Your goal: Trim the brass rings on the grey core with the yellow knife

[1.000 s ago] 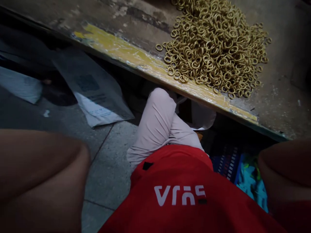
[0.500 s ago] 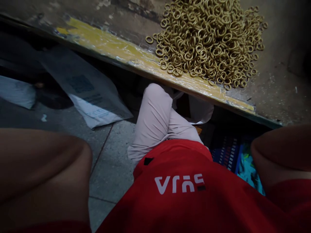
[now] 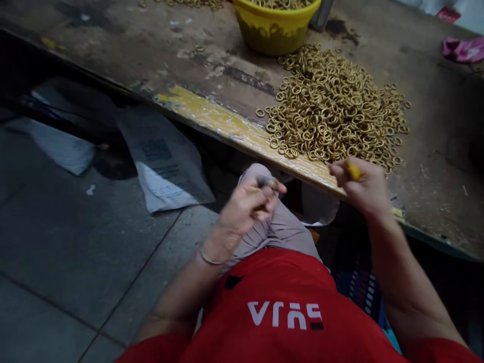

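My left hand (image 3: 245,206) is in front of the table edge, above my knee, with its fingers curled. A small greyish, rounded thing shows at its fingertips, too blurred to name. My right hand (image 3: 365,186) is closed around a small yellow piece (image 3: 353,171), whose kind I cannot make out. It is at the near side of a heap of brass-coloured rings (image 3: 336,111), which lies on the worn wooden table (image 3: 212,80). Behind the heap, a yellow tub (image 3: 274,30) holds more such rings.
A pink cloth or bag (image 3: 463,50) lies at the far right. White printed sacks (image 3: 162,176) stand on the floor under the table. A blue plastic crate (image 3: 355,287) is by my right side. A few rings lie at the table's back left.
Both hands have come into view from the sides, the right one up to the heap. The view has tilted up, bringing the yellow tub and pink item into sight.
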Motion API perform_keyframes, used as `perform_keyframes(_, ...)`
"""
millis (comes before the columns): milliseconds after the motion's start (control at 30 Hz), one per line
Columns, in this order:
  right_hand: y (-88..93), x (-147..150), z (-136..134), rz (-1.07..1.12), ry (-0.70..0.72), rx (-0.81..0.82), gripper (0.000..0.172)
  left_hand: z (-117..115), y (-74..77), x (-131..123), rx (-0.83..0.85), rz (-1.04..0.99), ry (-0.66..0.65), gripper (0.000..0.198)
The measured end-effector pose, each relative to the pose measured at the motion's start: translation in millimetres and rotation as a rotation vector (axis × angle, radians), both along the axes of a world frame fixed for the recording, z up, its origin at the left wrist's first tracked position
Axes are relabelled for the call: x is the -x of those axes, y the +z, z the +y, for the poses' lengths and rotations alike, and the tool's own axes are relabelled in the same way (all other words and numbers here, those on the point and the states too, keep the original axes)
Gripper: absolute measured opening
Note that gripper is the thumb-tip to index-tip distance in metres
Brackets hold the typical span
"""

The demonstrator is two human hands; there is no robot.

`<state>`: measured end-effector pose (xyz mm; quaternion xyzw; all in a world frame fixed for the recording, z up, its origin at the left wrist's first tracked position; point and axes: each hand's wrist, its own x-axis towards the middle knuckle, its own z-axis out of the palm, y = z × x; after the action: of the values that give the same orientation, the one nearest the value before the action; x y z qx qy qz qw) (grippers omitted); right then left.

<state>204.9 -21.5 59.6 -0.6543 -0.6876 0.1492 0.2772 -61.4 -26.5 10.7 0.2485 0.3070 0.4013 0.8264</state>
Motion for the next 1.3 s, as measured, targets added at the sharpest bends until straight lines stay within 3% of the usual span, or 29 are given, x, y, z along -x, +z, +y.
perform_keyframes(67, -21.4, 7.0, 14.7, -0.247, 0.009, -0.006, 0.011, -11.9, -12.6, -18.3, 0.072, -0.082, -0.074, 0.026)
perform_keyframes(133, -38.4, 11.6, 26.6, -0.469, -0.028, -0.026, 0.031, -23.1, -23.2, -33.4, 0.142, -0.183, -0.153, 0.028)
perform_keyframes(200, -47.6, 13.7, 35.7, -0.600, -0.075, -0.036, 0.041, -29.3, -28.4, -39.7, 0.156, -0.263, -0.198, 0.029)
perform_keyframes(267, -50.6, 14.1, 42.5, -0.674, -0.094, -0.033, 0.040, -29.6, -27.6, -37.7, 0.152, -0.306, -0.222, 0.029)
perform_keyframes(500, -54.8, 11.9, 53.6, -0.707, -0.107, 0.005, 0.030, -18.7, -10.8, -27.2, 0.145, -0.258, -0.234, 0.036)
perform_keyframes(700, -52.6, 7.2, 52.5, -0.635, -0.109, 0.018, 0.032, -20.7, -22.6, -33.7, 0.184, -0.264, -0.207, 0.033)
perform_keyframes(800, -47.1, 3.9, 46.8, -0.491, -0.136, -0.028, 0.035, -18.7, -30.9, -39.7, 0.246, -0.196, -0.210, 0.028)
perform_keyframes(900, -39.5, 4.6, 34.6, -0.152, -0.096, -0.093, 0.019, -16.5, -36.2, -48.7, 0.305, -0.080, -0.208, 0.029)
perform_keyframes(967, -34.5, 9.2, 22.5, 0.190, -0.059, -0.013, 0.018, -16.5, -38.5, -56.5, 0.302, -0.012, -0.203, 0.036)
perform_keyframes(1033, -31.3, 16.4, 8.7, 0.568, -0.070, 0.205, 0.026, -16.7, -41.5, -66.0, 0.256, 0.049, -0.208, 0.041)
perform_keyframes(1067, -30.8, 20.3, 2.0, 0.738, -0.075, 0.305, 0.030, -16.2, -43.6, -71.6, 0.222, 0.088, -0.214, 0.041)
perform_keyframes(1167, -33.3, 29.5, -13.9, 1.055, -0.076, 0.407, 0.034, -9.2, -53.1, -89.5, 0.033, 0.244, -0.202, 0.042)
perform_keyframes(1300, -39.2, 32.1, -23.9, 1.130, -0.107, 0.426, 0.030, 8.6, -64.5, -102.9, -0.368, 0.435, -0.125, 0.031)
